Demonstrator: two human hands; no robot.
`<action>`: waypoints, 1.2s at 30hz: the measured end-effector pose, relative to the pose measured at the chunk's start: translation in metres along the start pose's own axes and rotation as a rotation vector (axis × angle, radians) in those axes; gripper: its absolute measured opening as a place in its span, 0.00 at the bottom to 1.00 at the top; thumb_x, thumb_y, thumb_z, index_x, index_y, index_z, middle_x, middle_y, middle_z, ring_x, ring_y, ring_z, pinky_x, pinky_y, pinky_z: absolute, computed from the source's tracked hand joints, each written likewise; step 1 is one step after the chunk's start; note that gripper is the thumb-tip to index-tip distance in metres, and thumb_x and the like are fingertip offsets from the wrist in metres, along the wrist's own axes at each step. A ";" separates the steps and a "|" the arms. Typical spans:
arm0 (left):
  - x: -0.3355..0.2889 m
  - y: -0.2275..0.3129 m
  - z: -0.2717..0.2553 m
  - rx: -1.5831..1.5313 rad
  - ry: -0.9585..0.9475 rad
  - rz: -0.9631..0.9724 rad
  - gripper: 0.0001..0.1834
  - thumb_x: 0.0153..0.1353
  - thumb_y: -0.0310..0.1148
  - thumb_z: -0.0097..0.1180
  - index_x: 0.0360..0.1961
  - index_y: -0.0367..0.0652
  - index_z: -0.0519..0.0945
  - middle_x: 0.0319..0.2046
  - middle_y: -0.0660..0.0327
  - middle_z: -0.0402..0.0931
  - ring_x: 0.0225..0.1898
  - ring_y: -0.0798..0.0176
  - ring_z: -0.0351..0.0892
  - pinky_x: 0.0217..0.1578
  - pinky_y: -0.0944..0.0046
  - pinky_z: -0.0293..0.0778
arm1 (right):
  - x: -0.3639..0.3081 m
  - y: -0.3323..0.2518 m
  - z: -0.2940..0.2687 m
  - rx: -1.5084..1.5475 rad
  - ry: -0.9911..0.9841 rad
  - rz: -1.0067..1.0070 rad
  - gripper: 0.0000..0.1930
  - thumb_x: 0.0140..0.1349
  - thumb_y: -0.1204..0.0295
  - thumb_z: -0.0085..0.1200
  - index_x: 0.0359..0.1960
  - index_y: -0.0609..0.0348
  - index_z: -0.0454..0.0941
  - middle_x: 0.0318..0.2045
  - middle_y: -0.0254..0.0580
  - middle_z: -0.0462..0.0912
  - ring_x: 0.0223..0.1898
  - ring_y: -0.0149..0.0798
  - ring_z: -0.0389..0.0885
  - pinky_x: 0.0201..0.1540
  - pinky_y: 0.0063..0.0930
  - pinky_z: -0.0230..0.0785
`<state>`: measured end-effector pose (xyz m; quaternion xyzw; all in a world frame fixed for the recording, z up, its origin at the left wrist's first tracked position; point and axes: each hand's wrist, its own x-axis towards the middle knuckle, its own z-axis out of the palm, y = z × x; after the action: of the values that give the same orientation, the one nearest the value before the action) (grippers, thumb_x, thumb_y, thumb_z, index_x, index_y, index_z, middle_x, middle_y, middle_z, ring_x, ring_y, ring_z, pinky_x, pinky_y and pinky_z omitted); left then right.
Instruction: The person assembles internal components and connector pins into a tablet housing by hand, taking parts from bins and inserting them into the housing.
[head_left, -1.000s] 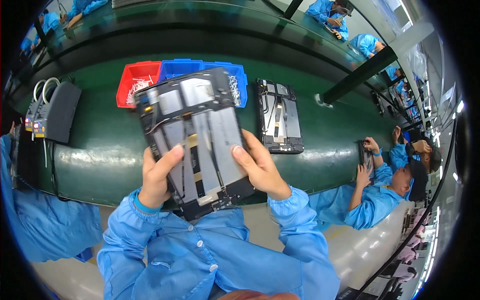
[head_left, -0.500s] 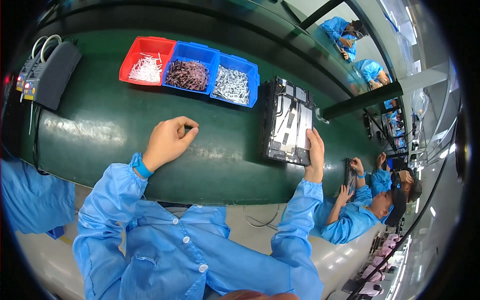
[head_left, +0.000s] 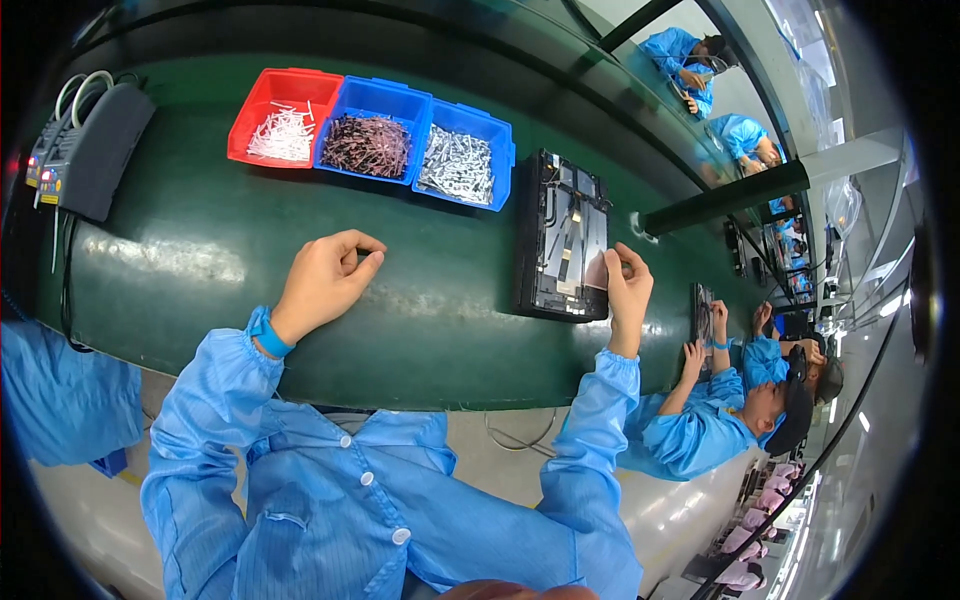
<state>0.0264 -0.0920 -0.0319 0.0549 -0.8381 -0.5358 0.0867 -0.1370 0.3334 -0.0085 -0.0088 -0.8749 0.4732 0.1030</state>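
Observation:
My left hand [head_left: 328,284] hovers over the left-middle of the green workbench, fingers curled and thumb close to the index finger; whatever it holds, if anything, is hidden. To its right stands a stack of flat black electronic housings [head_left: 565,240], the top one showing grey panels and a golden ribbon strip. At the stack's right edge, my right hand [head_left: 628,295] has its thumb and fingers drawn together; I cannot make out anything between them. Above lie a red bin of white screws or pins [head_left: 280,135], a blue bin of dark brownish ones [head_left: 365,146] and a blue bin of silvery ones [head_left: 456,163].
A grey control unit with cables [head_left: 105,150] stands at the far left of the green bench [head_left: 200,210]. A dark metal post [head_left: 725,198] rises at the right. Beyond it a co-worker in blue [head_left: 700,425] handles a dark flat device. More people sit further back.
The top of the stack looks different: bright silver panels before, darker grey with a golden strip now. My right hand has moved from gripping the stack's lower right corner to slightly higher, fingers pinched.

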 end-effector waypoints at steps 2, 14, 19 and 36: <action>0.000 0.000 0.000 0.004 -0.001 -0.001 0.09 0.62 0.32 0.63 0.40 0.40 0.87 0.12 0.64 0.59 0.15 0.67 0.61 0.20 0.59 0.59 | -0.004 -0.006 0.002 -0.081 0.068 -0.070 0.21 0.64 0.60 0.66 0.51 0.66 0.84 0.43 0.42 0.84 0.37 0.30 0.81 0.38 0.25 0.73; -0.004 0.003 0.001 -0.015 -0.005 -0.003 0.09 0.63 0.31 0.63 0.41 0.38 0.86 0.13 0.67 0.57 0.17 0.71 0.59 0.21 0.62 0.57 | 0.040 -0.012 0.013 0.098 -0.274 0.249 0.30 0.66 0.52 0.64 0.54 0.72 0.79 0.36 0.31 0.81 0.33 0.23 0.70 0.36 0.19 0.65; -0.011 0.003 -0.004 -0.023 0.017 0.010 0.09 0.64 0.29 0.63 0.42 0.37 0.86 0.14 0.69 0.55 0.18 0.74 0.55 0.21 0.64 0.55 | 0.020 -0.008 0.009 0.055 -0.326 0.218 0.27 0.66 0.55 0.64 0.52 0.70 0.79 0.36 0.30 0.81 0.35 0.23 0.72 0.38 0.19 0.65; -0.115 0.073 0.006 0.266 -0.274 0.764 0.29 0.47 0.45 0.72 0.50 0.44 0.82 0.45 0.59 0.76 0.47 0.55 0.76 0.50 0.49 0.72 | -0.182 -0.082 0.068 0.208 -0.352 0.226 0.23 0.62 0.68 0.69 0.50 0.72 0.74 0.42 0.46 0.83 0.32 0.26 0.81 0.31 0.19 0.72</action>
<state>0.1383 -0.0349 0.0223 -0.3208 -0.8637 -0.3548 0.1589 0.0354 0.2113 -0.0084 -0.0135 -0.8193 0.5636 -0.1047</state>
